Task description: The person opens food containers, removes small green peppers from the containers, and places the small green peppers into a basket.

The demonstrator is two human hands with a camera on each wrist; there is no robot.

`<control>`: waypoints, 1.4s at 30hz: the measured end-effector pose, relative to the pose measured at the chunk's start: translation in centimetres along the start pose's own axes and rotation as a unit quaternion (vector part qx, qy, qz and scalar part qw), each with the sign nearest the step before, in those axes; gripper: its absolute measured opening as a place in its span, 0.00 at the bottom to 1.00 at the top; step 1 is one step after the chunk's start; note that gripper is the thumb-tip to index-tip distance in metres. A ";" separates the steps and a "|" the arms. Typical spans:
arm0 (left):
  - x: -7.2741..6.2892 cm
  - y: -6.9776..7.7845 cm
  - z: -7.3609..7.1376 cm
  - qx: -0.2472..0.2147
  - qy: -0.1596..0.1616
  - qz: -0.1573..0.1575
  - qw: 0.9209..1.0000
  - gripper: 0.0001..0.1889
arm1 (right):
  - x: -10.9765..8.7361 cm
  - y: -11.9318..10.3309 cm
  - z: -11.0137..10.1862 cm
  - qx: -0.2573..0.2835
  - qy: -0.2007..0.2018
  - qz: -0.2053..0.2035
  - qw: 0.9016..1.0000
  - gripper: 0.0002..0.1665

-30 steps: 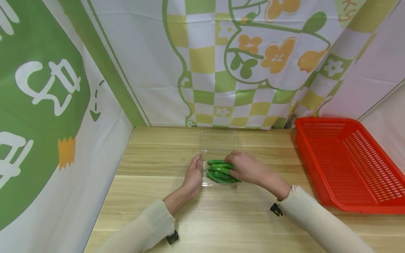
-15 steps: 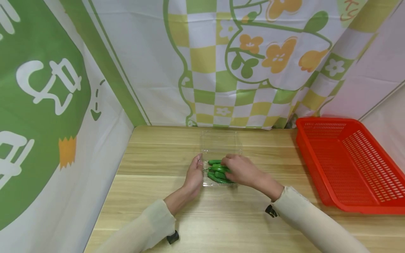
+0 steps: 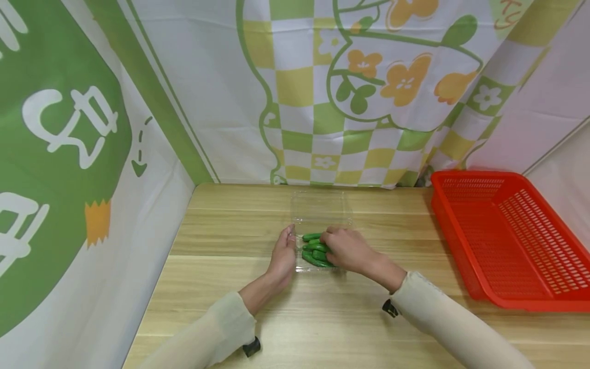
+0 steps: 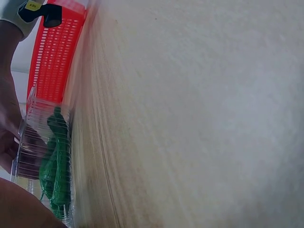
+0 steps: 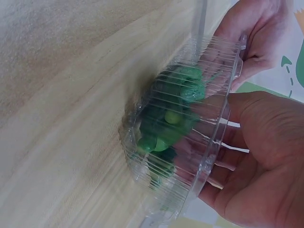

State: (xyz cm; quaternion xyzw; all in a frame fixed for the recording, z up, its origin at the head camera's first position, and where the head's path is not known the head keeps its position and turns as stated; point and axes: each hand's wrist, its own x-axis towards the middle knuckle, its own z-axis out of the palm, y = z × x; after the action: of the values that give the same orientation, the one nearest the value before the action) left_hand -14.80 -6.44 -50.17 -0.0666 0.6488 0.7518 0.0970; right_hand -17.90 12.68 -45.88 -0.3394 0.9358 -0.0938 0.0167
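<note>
Several long green chili peppers (image 3: 315,253) lie side by side in a clear hinged plastic box (image 3: 301,268). Its transparent lid (image 3: 318,206) is folded back on the far side. At the box's left wall, my left hand (image 3: 282,259) grips the rim, thumb on top. My right hand (image 3: 348,250) reaches over the right side, its fingers and thumb spread around the right ends of the peppers and hiding them. Through the ribbed wall in the right wrist view, my fingers show inside the box against the peppers (image 5: 173,116). The left wrist view shows the peppers (image 4: 59,166) side-on.
A red perforated plastic basket (image 3: 488,287) stands on the right of the wooden table (image 3: 221,236). A printed cloth (image 3: 295,123) hangs behind the table's back edge, and another (image 3: 152,215) borders the left side. Black wrist cameras (image 3: 251,346) hang below both sleeves.
My right hand has shifted left over the peppers and covers more of their right ends. My left hand and the box have stayed about where they were.
</note>
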 end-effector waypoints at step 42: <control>-0.2 -0.1 0.1 0.013 0.007 -0.004 1.000 0.28 | 0.9 -0.5 1.6 -0.001 0.024 0.012 1.000 0.09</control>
State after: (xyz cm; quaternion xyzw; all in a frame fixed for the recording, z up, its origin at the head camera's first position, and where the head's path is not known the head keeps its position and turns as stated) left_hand -14.56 -6.31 -50.24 -0.0730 0.6589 0.7424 0.0966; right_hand -18.08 11.45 -47.37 -0.3261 0.9399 -0.1011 -0.0053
